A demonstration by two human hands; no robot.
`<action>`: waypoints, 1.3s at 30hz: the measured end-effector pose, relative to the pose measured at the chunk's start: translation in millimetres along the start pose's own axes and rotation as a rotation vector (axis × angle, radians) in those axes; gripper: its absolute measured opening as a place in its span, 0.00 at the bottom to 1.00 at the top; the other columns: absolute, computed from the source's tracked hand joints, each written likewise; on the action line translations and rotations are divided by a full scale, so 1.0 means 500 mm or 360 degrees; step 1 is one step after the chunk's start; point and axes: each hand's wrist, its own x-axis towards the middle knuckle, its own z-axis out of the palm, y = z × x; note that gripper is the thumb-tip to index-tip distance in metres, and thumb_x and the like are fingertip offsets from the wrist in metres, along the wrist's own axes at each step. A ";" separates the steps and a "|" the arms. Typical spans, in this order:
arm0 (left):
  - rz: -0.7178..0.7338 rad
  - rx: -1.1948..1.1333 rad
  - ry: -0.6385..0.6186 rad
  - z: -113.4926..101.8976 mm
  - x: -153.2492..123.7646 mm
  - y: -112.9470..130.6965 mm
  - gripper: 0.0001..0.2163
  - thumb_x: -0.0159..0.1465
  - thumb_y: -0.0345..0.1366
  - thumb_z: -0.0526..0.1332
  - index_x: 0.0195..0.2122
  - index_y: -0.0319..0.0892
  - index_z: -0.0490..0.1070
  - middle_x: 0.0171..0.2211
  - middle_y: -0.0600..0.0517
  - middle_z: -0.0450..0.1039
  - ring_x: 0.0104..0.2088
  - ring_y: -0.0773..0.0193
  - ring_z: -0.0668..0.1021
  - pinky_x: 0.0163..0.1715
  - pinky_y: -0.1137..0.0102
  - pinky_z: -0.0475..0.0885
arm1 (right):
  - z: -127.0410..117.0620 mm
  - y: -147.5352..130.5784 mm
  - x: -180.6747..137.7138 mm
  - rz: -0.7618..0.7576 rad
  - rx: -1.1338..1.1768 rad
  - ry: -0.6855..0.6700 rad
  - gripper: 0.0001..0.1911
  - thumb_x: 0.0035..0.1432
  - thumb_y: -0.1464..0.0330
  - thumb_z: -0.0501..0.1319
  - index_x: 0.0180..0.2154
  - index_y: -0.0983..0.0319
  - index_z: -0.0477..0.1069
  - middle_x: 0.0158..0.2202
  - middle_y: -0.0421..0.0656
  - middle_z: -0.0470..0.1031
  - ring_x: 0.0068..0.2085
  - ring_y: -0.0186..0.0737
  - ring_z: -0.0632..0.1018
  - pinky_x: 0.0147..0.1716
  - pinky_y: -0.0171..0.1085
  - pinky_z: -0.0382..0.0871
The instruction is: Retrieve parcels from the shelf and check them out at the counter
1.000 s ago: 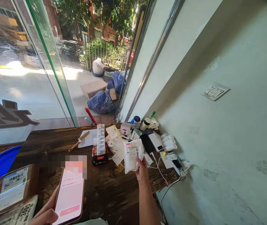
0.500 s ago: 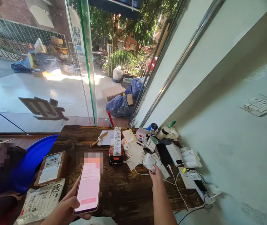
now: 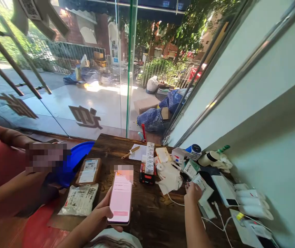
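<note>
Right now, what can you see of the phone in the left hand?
The phone is a slim smartphone with a dark rim. Its screen is lit and shows a pale pink page with a darker pink bar near the bottom; the top of the screen is blurred out. It is tilted, face up toward the camera, above the dark wooden table. The left hand grips it from below, thumb on its left edge and fingertips under its bottom edge.

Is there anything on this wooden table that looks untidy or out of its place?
Yes. Beside the small label printer, loose white papers lie crumpled in a heap, and white cables trail across the table near the right hand. Nothing looks spilled or broken.
</note>
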 end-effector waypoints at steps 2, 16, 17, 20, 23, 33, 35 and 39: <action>0.0019 0.0043 -0.0035 0.001 0.000 0.001 0.51 0.46 0.24 0.53 0.64 0.52 0.18 0.48 0.47 0.74 0.49 0.49 0.74 0.33 0.64 0.75 | 0.039 0.029 -0.067 0.0138 -0.0034 -0.0204 0.07 0.58 0.67 0.61 0.36 0.65 0.69 0.27 0.36 0.72 0.23 0.28 0.72 0.20 0.29 0.68; 0.0053 0.0124 0.0064 -0.002 -0.006 0.010 0.53 0.44 0.22 0.52 0.63 0.59 0.17 0.60 0.49 0.60 0.43 0.54 0.74 0.33 0.61 0.76 | 0.136 0.037 -0.437 0.0277 -0.0208 -0.1489 0.21 0.49 0.49 0.62 0.33 0.60 0.78 0.32 0.43 0.81 0.36 0.43 0.77 0.39 0.39 0.71; 0.0059 0.0128 0.0087 -0.002 -0.008 0.011 0.52 0.44 0.22 0.52 0.63 0.59 0.18 0.61 0.50 0.59 0.43 0.54 0.74 0.33 0.61 0.76 | 0.136 0.034 -0.447 0.0267 -0.0221 -0.1502 0.19 0.49 0.51 0.62 0.33 0.60 0.78 0.33 0.42 0.81 0.36 0.42 0.77 0.39 0.38 0.70; 0.0055 0.0100 0.0099 -0.007 -0.013 0.011 0.51 0.45 0.22 0.52 0.64 0.58 0.22 0.62 0.50 0.57 0.45 0.54 0.73 0.33 0.61 0.77 | 0.139 0.025 -0.472 0.0264 -0.0254 -0.1557 0.16 0.49 0.56 0.62 0.35 0.59 0.78 0.33 0.42 0.80 0.34 0.42 0.76 0.34 0.37 0.70; 0.0042 0.0060 0.0053 -0.015 -0.017 0.011 0.50 0.46 0.22 0.53 0.65 0.60 0.26 0.60 0.51 0.59 0.45 0.54 0.73 0.33 0.62 0.76 | 0.143 0.021 -0.487 0.0253 -0.0292 -0.1615 0.15 0.49 0.60 0.61 0.36 0.61 0.77 0.32 0.42 0.80 0.31 0.41 0.76 0.32 0.37 0.70; 0.0063 0.0081 0.0123 -0.025 -0.028 0.007 0.52 0.44 0.23 0.54 0.64 0.58 0.21 0.63 0.48 0.54 0.48 0.50 0.73 0.32 0.62 0.76 | 0.146 0.020 -0.502 0.0168 -0.0409 -0.1662 0.14 0.44 0.65 0.60 0.35 0.62 0.76 0.32 0.42 0.80 0.34 0.44 0.76 0.35 0.40 0.70; 0.0079 0.0074 0.0108 -0.026 -0.029 0.005 0.52 0.45 0.23 0.54 0.64 0.58 0.20 0.63 0.48 0.56 0.48 0.50 0.73 0.31 0.63 0.76 | 0.143 0.023 -0.504 0.0150 -0.0427 -0.1674 0.16 0.42 0.66 0.61 0.37 0.62 0.75 0.35 0.43 0.80 0.35 0.45 0.77 0.36 0.41 0.70; 0.0084 0.0096 0.0099 -0.025 -0.033 0.007 0.52 0.44 0.23 0.54 0.64 0.59 0.21 0.62 0.49 0.57 0.46 0.52 0.74 0.30 0.63 0.76 | 0.136 0.028 -0.505 0.0064 -0.0497 -0.1672 0.18 0.41 0.68 0.64 0.38 0.62 0.74 0.36 0.44 0.80 0.37 0.46 0.77 0.38 0.42 0.70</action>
